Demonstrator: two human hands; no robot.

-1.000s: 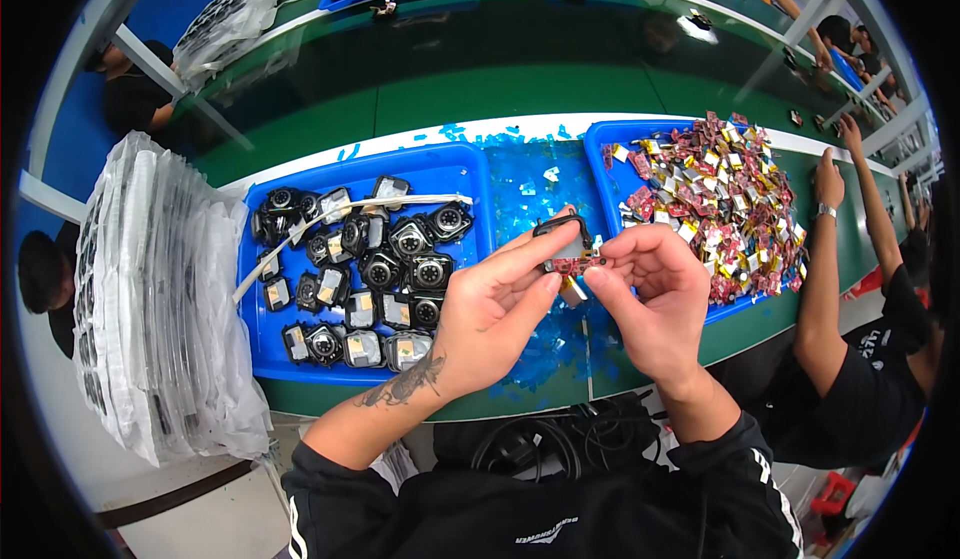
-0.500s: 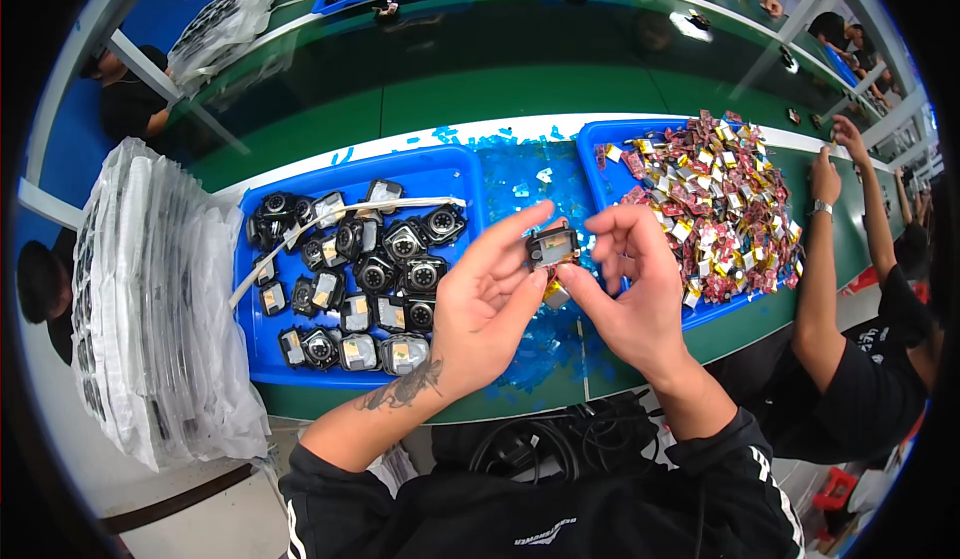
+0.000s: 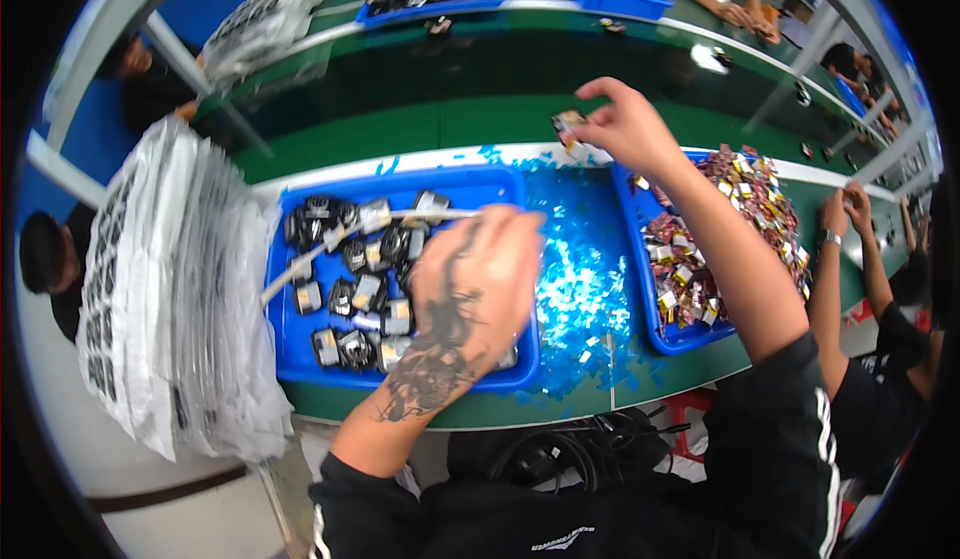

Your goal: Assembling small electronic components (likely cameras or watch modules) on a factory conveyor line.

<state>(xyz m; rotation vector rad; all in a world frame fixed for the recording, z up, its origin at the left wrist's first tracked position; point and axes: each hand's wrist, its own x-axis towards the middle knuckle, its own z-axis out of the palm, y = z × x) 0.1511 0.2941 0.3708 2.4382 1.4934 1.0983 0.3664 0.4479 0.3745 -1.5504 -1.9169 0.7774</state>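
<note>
My right hand (image 3: 632, 131) is stretched out over the green conveyor belt, pinching a small dark watch case (image 3: 567, 123) by its edge; something reddish hangs from the case. My left hand (image 3: 482, 274) hovers above the right side of a blue tray (image 3: 285, 344), smeared by motion, with its fingers hard to make out. Inside that tray lie many black watch cases (image 3: 368, 289), some showing pale inner faces. A thin white strip (image 3: 330, 243) crosses the tray.
A second blue tray (image 3: 640, 294) on the right is heaped with small red and yellow parts (image 3: 755, 199). Blue film scraps (image 3: 575, 289) cover the bench between the trays. Stacked plastic-wrapped trays (image 3: 165, 299) stand at left. A co-worker's hands (image 3: 845, 209) are at far right.
My hands have parted. The right moved forward over the belt carrying the watch case; the left moved back over the left tray. The view has shifted slightly.
</note>
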